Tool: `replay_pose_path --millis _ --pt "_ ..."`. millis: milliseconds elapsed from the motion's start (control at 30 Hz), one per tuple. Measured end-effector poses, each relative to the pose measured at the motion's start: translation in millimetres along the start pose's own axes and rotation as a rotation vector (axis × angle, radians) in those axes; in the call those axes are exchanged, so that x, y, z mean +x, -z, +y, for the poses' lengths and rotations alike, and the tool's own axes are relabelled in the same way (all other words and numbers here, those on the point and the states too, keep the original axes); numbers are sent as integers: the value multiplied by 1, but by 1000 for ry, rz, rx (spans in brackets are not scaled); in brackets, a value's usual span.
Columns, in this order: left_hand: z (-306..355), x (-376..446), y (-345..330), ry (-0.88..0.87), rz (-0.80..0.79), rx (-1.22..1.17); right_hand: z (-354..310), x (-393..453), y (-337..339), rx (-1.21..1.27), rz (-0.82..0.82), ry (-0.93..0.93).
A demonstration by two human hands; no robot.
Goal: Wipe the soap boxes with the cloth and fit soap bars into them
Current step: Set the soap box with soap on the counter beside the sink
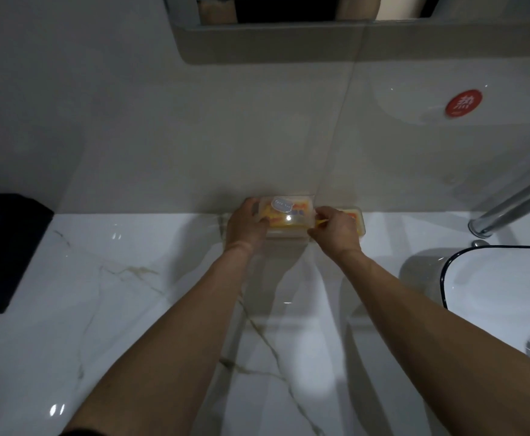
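Note:
A clear plastic soap box (287, 217) with a yellow soap bar inside and an oval label on its lid stands against the wall at the back of the marble counter (150, 297). My left hand (247, 225) grips its left end. My right hand (334, 229) grips its right end, fingers curled at the lid edge. A second clear soap box (356, 217) holding a yellow bar sits just behind my right hand, partly hidden. No cloth is in sight.
A white basin (493, 287) with a dark rim and a drain lies at the right, a chrome tap (509, 206) above it. A black object (3, 250) sits at the counter's left edge. A round red sticker (463, 103) is on the wall.

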State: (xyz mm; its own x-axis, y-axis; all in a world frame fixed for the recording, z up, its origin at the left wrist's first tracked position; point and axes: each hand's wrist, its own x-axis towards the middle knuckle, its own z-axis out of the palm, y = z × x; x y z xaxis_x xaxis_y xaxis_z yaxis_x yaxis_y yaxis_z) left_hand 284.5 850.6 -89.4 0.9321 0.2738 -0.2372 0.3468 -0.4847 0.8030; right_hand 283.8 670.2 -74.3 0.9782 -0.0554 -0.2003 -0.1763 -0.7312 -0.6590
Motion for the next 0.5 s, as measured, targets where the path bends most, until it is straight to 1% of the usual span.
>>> replay_pose_path --millis 167,233,300,400,500 --pt "32 -19 15 -123 34 435 -12 -12 24 -26 42 -43" --pt "47 -33 22 -231 79 565 -20 -23 36 -50 74 -28" --pt "62 -48 29 -336 123 634 -29 -37 48 -81 93 3" --pt "86 -73 41 -380 141 650 -44 -62 71 -169 128 27" --pt "110 -101 53 -453 150 662 -57 -93 100 -183 197 48"
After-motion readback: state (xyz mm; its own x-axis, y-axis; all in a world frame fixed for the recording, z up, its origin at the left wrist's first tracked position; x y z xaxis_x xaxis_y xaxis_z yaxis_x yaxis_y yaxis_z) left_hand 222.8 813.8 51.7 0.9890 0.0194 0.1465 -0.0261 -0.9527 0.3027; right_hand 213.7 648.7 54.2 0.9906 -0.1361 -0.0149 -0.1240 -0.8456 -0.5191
